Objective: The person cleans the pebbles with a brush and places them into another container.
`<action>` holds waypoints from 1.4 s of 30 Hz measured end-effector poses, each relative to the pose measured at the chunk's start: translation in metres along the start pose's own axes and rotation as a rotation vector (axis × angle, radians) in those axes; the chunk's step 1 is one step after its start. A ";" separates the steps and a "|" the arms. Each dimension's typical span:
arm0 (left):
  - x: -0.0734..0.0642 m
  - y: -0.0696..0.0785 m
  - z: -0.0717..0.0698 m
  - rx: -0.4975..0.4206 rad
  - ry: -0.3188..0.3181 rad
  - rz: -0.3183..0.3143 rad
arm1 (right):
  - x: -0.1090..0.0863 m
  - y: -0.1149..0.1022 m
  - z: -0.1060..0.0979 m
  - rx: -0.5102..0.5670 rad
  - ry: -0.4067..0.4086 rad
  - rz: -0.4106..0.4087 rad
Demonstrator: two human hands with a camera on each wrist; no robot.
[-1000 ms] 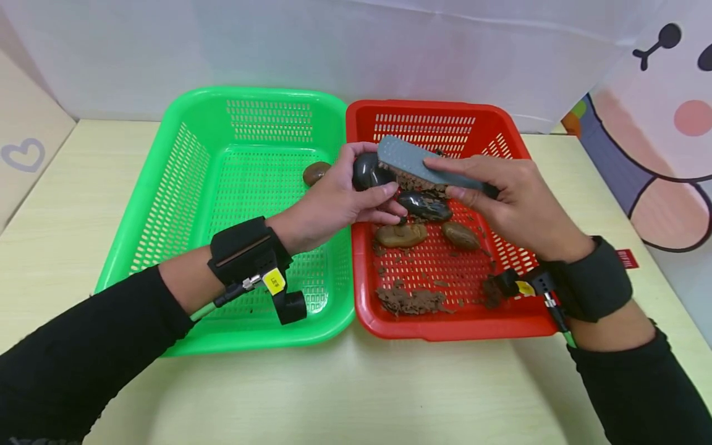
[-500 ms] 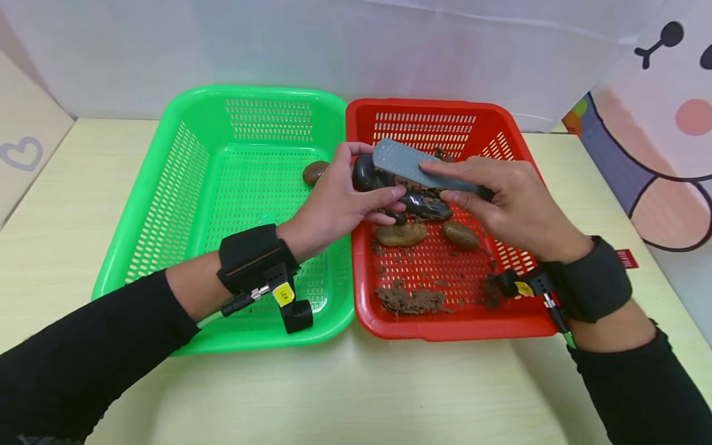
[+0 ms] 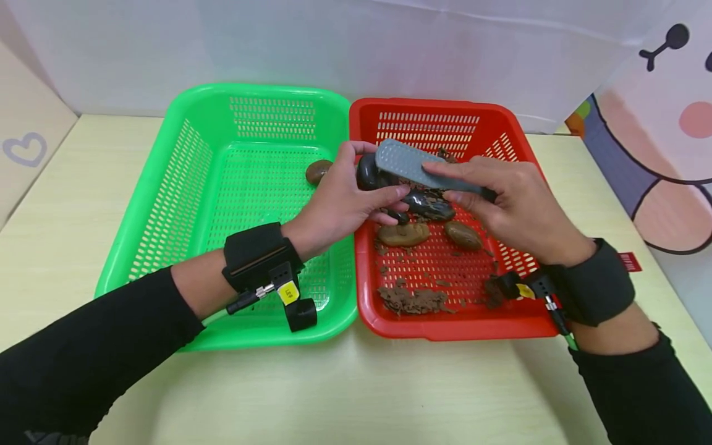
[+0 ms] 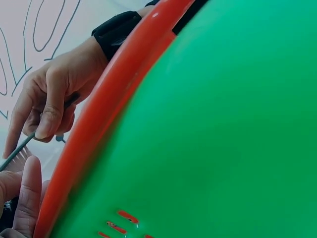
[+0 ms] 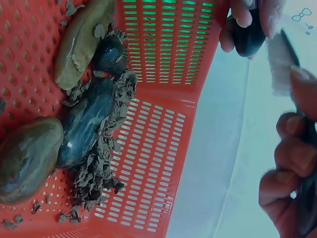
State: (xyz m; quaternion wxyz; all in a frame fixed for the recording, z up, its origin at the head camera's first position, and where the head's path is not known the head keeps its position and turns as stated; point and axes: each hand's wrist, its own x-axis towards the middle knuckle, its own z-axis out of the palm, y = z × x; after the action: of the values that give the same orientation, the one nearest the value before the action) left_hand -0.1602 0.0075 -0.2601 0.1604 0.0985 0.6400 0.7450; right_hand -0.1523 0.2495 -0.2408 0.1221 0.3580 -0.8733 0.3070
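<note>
My left hand [image 3: 346, 196] grips a smooth black stone [image 3: 367, 172] over the left side of the red basket [image 3: 392, 327]. My right hand [image 3: 514, 201] holds a grey-blue brush [image 3: 408, 162] by its handle, index finger laid along its back. Pale bristles [image 5: 280, 67] show beside the held stone in the right wrist view; whether they touch it I cannot tell. Below the hands lie a dark streaked stone [image 3: 431, 207], a tan stone [image 3: 403, 235], a brown stone [image 3: 463, 236] and a small dark stone [image 3: 398, 217], partly hidden by fingers.
A green basket [image 3: 222, 340] stands against the red one on the left, with a brown stone [image 3: 318, 172] partly behind my left hand. Crumbly brown mud [image 3: 414, 301] lies in the red basket's front; more clumps [image 5: 101, 168] lie along its far side. A white wall rises behind.
The brush has tilted, showing more of its back and less of its bristles, after a small shift left and back. My left hand has turned slightly with the black stone, its wrist shifting right.
</note>
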 end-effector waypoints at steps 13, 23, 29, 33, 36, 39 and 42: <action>0.000 0.001 0.000 0.017 0.000 -0.002 | 0.001 -0.002 0.000 -0.016 0.004 0.004; 0.000 0.001 0.000 0.023 0.002 -0.010 | 0.000 -0.001 0.000 -0.050 0.026 0.024; 0.000 0.001 0.000 0.031 0.000 -0.012 | 0.001 -0.001 0.000 -0.035 0.025 0.008; 0.000 0.001 -0.001 0.035 0.001 -0.013 | 0.000 -0.001 -0.001 -0.038 0.022 0.028; -0.001 0.001 -0.001 0.039 0.002 -0.014 | 0.000 -0.001 0.000 -0.034 0.021 0.030; 0.000 0.001 0.000 0.041 0.002 -0.013 | 0.000 0.000 0.000 -0.033 0.022 0.037; 0.000 0.001 0.000 0.043 0.001 -0.010 | 0.000 0.000 -0.001 -0.039 0.024 0.043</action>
State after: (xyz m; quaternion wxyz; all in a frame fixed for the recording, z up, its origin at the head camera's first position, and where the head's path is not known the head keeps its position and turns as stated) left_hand -0.1602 0.0071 -0.2595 0.1618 0.0982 0.6564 0.7303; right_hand -0.1519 0.2498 -0.2403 0.1330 0.3327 -0.8852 0.2966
